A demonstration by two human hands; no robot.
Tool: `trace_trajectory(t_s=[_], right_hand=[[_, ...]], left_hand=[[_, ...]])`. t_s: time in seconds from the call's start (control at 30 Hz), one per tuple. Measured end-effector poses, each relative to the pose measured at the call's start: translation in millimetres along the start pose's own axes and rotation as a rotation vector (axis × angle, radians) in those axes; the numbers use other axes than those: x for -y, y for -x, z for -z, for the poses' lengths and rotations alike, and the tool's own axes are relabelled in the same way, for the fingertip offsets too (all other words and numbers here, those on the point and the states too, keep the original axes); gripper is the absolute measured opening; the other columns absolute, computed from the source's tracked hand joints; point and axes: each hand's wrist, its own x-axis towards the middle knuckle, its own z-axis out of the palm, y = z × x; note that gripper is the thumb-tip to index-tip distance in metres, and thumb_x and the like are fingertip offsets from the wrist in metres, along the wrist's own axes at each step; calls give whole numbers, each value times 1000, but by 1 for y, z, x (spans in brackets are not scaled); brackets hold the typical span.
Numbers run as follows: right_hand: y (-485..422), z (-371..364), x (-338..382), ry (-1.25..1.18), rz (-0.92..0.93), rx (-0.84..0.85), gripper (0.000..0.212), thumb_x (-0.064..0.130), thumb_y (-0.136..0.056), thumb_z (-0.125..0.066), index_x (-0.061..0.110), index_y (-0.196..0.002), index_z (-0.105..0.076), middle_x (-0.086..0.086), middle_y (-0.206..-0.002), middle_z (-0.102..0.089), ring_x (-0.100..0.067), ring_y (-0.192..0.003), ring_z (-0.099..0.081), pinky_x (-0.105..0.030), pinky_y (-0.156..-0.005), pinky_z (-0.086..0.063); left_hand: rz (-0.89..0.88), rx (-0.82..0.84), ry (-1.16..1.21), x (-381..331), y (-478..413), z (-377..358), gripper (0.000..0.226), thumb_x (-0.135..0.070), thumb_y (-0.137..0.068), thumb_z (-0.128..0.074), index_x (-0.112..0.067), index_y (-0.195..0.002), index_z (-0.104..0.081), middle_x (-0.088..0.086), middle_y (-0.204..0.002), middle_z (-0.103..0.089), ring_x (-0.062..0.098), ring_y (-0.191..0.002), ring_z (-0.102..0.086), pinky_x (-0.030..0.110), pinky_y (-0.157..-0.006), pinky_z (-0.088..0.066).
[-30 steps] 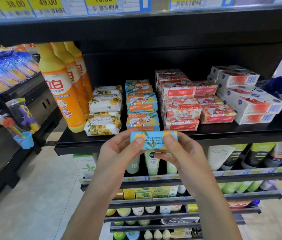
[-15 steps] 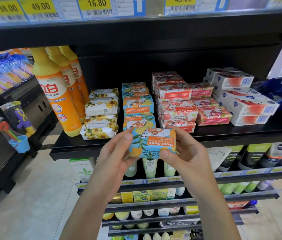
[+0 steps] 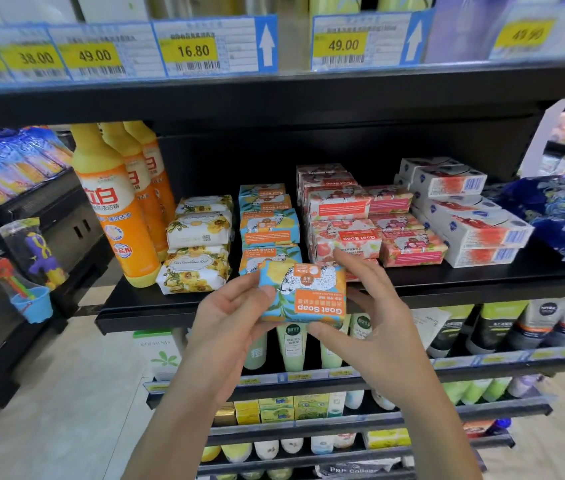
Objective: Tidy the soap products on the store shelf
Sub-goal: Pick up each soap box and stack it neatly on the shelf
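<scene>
Pinching the blue-and-yellow Goat Soap bar (image 3: 303,294) from either side with left hand (image 3: 232,323) and right hand (image 3: 374,317), label upside down, long axis left-right, just before the shelf (image 3: 481,285) edge; matching stack (image 3: 269,226) directly behind, nearer left hand.

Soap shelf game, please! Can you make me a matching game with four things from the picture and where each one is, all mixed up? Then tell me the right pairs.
Things
1. Goat Soap box
2. tall bottles
3. flower-wrapped soaps
4. white boxes

Places
A. standing at the left end of the shelf
B. stacked at the right end of the soap row
C. held between the left hand and the right hand
D. stacked right beside the bottles

Pairs: 1-C, 2-A, 3-D, 4-B
</scene>
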Motion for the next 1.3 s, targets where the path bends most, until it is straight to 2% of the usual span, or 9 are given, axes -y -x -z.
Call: trace_trajectory(t_s=[0.07, 0.2, 0.4, 0.53, 0.67, 0.77, 0.87, 1.03, 1.3], right_hand=[[-3, 1, 6, 236, 65, 1, 85, 29, -79, -88, 39, -150, -43, 29, -145, -37, 0, -141, -37, -9, -107, -36], [-15, 2, 5, 507, 199, -65, 81, 33, -74, -90, 27, -146, -53, 15, -141, -42, 0, -134, -35, -11, -110, -31], [-29, 12, 6, 525, 233, -72, 76, 27, -75, -90, 20, -142, -55, 20, -130, -39, -1, -125, -36, -3, -106, -24], [-44, 27, 9, 533, 178, -79, 76, 29, -79, -88, 22, -145, -52, 19, -131, -37, -4, -127, -38, -14, -105, -34], [-69, 47, 12, 595, 90, -70, 77, 33, -81, -84, 20, -148, -48, 15, -130, -36, -5, -126, -37, -5, -102, -30], [-88, 58, 12, 638, 43, -54, 78, 33, -82, -84, 18, -149, -48, 14, -128, -37, -12, -130, -40, -23, -109, -35], [-102, 63, 8, 683, 18, -24, 79, 33, -83, -84, 15, -150, -48, 10, -131, -42, -17, -133, -43, -27, -112, -35], [-112, 67, 3, 719, 3, 6, 69, 31, -84, -83, 14, -145, -56, 2, -143, -48, -16, -134, -46, -19, -107, -27], [-110, 61, 7, 773, 88, 16, 60, 39, -86, -80, 15, -139, -61, 2, -140, -49, -15, -132, -48, -21, -110, -30]], left_hand=[[-14, -15, -24, 0, -1, -5, 33, -10, -94, -63, -8, -127, -64, 6, -109, -79, 18, -99, -76, 31, -84, -62], [-25, -22, -31, 1, -2, -13, 36, -9, -94, -65, -11, -131, -63, 7, -113, -77, 21, -106, -74, 38, -91, -56], [-93, -9, -108, -8, -6, -16, 47, -27, -77, -75, -23, -123, -65, 2, -113, -77, 18, -109, -73, 34, -92, -58], [-265, -77, -478, -15, -11, 7, 43, -36, -84, -76, -30, -125, -68, -14, -113, -75, 4, -110, -68, 26, -95, -54], [-466, -174, -978, -16, -22, 41, 43, -41, -88, -74, -35, -129, -64, -25, -123, -63, -7, -116, -55, 15, -95, -41], [-574, -207, -1277, -8, -35, 63, 48, -35, -88, -77, -22, -133, -65, -11, -128, -62, 6, -122, -51, 25, -105, -38], [-613, -224, -1478, 6, -51, 82, 53, -27, -84, -82, -13, -133, -64, 5, -131, -63, 26, -124, -55, 41, -106, -43], [-645, -279, -1509, 18, -68, 93, 51, -24, -84, -83, -14, -130, -65, 9, -132, -61, 33, -124, -55, 51, -104, -44], [-647, -286, -1384, 26, -76, 102, 45, -36, -89, -71, -20, -131, -64, 1, -136, -59, 25, -129, -49, 43, -108, -35]])
